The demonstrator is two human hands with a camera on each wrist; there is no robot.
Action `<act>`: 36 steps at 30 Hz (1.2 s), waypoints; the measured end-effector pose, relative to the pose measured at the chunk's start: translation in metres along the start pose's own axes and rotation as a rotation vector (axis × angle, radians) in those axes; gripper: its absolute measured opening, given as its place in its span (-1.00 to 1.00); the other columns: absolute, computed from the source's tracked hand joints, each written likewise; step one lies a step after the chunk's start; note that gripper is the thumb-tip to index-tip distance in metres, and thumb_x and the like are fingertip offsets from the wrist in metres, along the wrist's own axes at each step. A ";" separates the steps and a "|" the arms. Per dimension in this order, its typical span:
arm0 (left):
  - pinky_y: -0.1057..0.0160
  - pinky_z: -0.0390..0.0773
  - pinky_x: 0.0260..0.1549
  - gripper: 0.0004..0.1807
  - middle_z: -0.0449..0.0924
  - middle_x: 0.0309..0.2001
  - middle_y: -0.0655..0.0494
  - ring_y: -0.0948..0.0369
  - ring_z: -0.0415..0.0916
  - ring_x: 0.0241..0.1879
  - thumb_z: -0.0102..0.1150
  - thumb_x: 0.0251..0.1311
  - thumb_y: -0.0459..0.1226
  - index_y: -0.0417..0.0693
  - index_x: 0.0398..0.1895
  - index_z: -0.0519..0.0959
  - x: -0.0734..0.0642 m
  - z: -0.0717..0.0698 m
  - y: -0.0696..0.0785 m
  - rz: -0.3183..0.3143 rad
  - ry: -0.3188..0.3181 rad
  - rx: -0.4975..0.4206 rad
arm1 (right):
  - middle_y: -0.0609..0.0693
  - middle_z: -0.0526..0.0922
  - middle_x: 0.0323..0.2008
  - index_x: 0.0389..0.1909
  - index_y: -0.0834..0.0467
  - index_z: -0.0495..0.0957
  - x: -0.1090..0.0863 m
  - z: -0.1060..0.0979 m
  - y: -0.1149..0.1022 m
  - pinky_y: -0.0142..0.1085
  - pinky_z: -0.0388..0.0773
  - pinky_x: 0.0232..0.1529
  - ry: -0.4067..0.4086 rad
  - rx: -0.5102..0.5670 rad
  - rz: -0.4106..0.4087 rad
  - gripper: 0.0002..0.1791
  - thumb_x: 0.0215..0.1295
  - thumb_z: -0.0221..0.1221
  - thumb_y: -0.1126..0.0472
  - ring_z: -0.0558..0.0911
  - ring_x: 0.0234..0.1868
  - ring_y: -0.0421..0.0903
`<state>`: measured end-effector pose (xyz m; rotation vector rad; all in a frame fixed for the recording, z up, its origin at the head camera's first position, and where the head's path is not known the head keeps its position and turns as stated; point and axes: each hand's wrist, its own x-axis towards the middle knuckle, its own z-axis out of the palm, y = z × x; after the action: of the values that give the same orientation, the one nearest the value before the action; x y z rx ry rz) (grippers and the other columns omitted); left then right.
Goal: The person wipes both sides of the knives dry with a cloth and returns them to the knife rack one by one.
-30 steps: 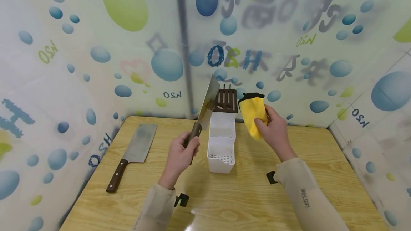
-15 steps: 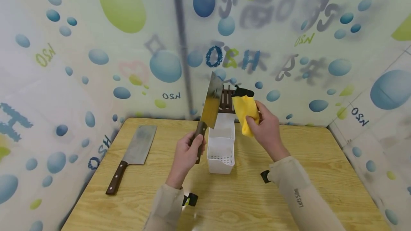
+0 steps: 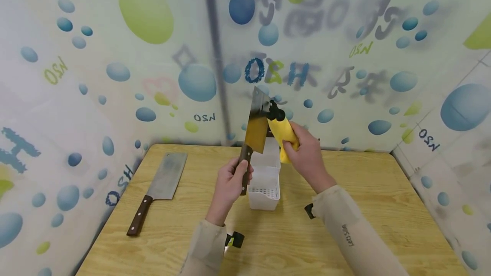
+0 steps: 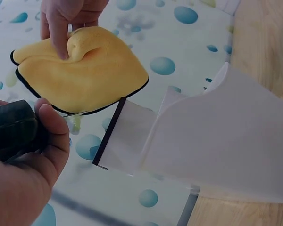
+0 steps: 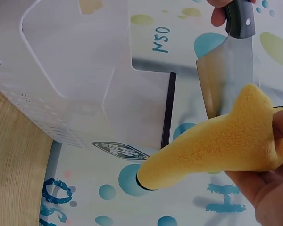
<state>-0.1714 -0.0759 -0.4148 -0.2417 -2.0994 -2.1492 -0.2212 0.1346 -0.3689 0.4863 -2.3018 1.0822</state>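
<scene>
Patterned walls (image 3: 330, 46) are boxing in the wooden table (image 3: 376, 216) on three sides. Far edge is running along the back wall beyond both hands; side edges are slanting toward the side walls; near edge is falling outside the head view. Broadest stretch of wood is lying right of the right hand (image 3: 307, 154). Left of the left hand (image 3: 230, 180), a second cleaver (image 3: 167, 178) is taking up table space, lying flat, blade toward the back wall, handle toward the near side. White rack (image 3: 264, 200) is standing between and below the hands, its stepped compartments limiting room there.

Held cleaver (image 3: 256, 133) is sitting in the left hand, fingers and thumb closing round its dark brown handle. Blade is pointing up, tilting slightly right, cutting edge facing the right hand. Steel is reflecting: gold low down, dark patch midway, grey at the tip. Light rivets are showing on the handle.

Right hand is pinching a yellow cloth (image 3: 281, 133) between thumb and fingers, just beside the blade. Cloth is looking plush and folded, black trim bunching at its upper end in the head view, lining its border in the left wrist view. Cloth and blade are overlapping in the right wrist view; can't tell whether they're touching.
</scene>
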 end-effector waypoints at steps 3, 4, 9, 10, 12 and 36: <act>0.34 0.56 -0.42 -0.73 0.56 -0.29 -0.34 0.21 0.49 -0.45 -0.04 0.60 -0.30 -0.37 -0.15 0.57 0.000 0.002 0.000 -0.010 0.002 0.002 | 0.29 0.68 -0.06 0.19 0.37 0.53 0.000 0.003 -0.001 0.11 0.64 -0.08 -0.008 -0.024 -0.047 -0.55 0.27 0.28 0.43 0.61 -0.19 0.21; 0.34 0.56 -0.41 -0.72 0.56 -0.29 -0.34 0.20 0.49 -0.45 -0.03 0.60 -0.29 -0.37 -0.15 0.57 0.000 0.003 0.001 -0.013 -0.001 0.005 | 0.30 0.67 -0.05 0.19 0.38 0.53 0.000 0.004 -0.001 0.11 0.63 -0.06 -0.013 -0.030 -0.063 -0.55 0.27 0.28 0.44 0.60 -0.18 0.22; 0.32 0.57 -0.38 -0.71 0.58 -0.27 -0.30 0.18 0.50 -0.41 -0.03 0.60 -0.26 -0.35 -0.09 0.58 -0.001 0.006 0.004 -0.025 -0.034 -0.002 | 0.28 0.67 0.02 0.18 0.38 0.53 -0.001 0.007 -0.005 0.10 0.62 0.03 -0.056 -0.063 -0.118 -0.55 0.25 0.27 0.48 0.61 -0.09 0.21; 0.32 0.57 -0.37 -0.71 0.58 -0.26 -0.29 0.18 0.51 -0.41 -0.02 0.60 -0.25 -0.34 -0.07 0.58 -0.001 0.006 0.004 -0.025 -0.041 -0.002 | 0.28 0.67 0.04 0.18 0.36 0.53 -0.001 0.007 -0.006 0.10 0.62 0.05 -0.069 -0.071 -0.125 -0.55 0.26 0.27 0.47 0.62 -0.07 0.21; 0.32 0.57 -0.36 -0.71 0.59 -0.27 -0.25 0.18 0.51 -0.40 -0.02 0.60 -0.24 -0.33 -0.04 0.58 -0.002 0.007 0.005 -0.024 -0.049 0.001 | 0.26 0.67 0.10 0.20 0.33 0.53 -0.002 0.008 -0.008 0.10 0.61 0.12 -0.099 -0.093 -0.137 -0.55 0.28 0.28 0.46 0.65 0.01 0.21; 0.29 0.52 -0.37 -0.71 0.55 -0.33 0.03 0.16 0.46 -0.42 -0.04 0.62 -0.18 -0.23 -0.06 0.58 -0.006 0.007 0.005 0.010 -0.087 0.006 | 0.27 0.45 0.35 0.44 0.21 0.44 -0.004 0.017 -0.019 0.14 0.44 0.32 -0.265 -0.146 -0.270 -0.42 0.41 0.22 0.43 0.48 0.28 0.29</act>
<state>-0.1643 -0.0691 -0.4107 -0.3508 -2.1450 -2.1639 -0.2135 0.1101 -0.3697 0.8976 -2.4284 0.7507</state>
